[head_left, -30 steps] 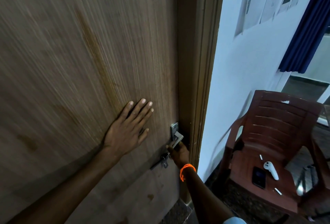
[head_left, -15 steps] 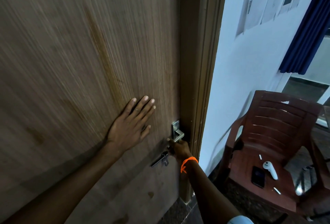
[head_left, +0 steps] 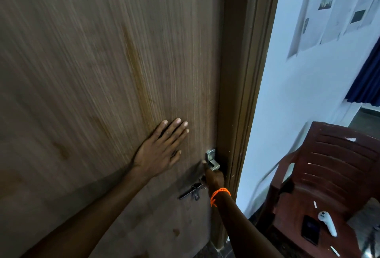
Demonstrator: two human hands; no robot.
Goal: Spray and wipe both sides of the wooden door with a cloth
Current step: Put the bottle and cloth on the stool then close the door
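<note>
Left hand [head_left: 160, 153] flat, fingers spread on door [head_left: 82, 93]; right hand [head_left: 213, 177] grips handle [head_left: 212, 162]. Risk: fingers pinched at frame [head_left: 242, 72].

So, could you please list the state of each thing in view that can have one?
wooden door: shut against its frame, streaked with a brown stain.
left hand: flat on the door, fingers straight.
right hand: at the door handle; grip hidden.
sliding bolt: whether drawn, cannot tell.
plastic chair: upright, holding a white controller and a phone lying flat.
curtain: hanging.
</note>
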